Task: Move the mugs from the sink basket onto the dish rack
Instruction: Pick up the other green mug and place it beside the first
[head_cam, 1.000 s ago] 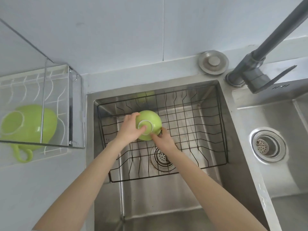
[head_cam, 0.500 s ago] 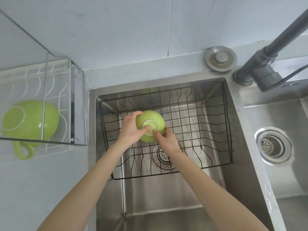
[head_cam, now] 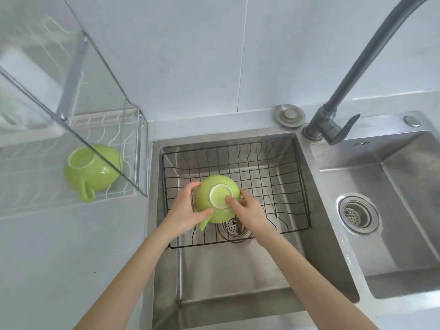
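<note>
A green mug [head_cam: 215, 186], turned upside down with its pale base ring facing me, is held over the black wire sink basket [head_cam: 273, 167]. My left hand [head_cam: 184, 211] grips its left side, and part of its handle pokes out below that hand. My right hand [head_cam: 250, 210] holds the right side with a finger on the base. A second green mug [head_cam: 95, 171] lies upside down on the white wire dish rack [head_cam: 112, 127] at the left, handle toward me.
The basket sits in the left steel sink bowl [head_cam: 238, 282] above a drain. A second bowl with a strainer [head_cam: 358, 216] lies to the right. A grey tap [head_cam: 338, 101] rises at the back right. The rack's metal frame bars [head_cam: 71, 67] cross the upper left.
The mug has come up out of the basket in both hands, rising toward me. The camera has tilted up, showing more of the wall and rack.
</note>
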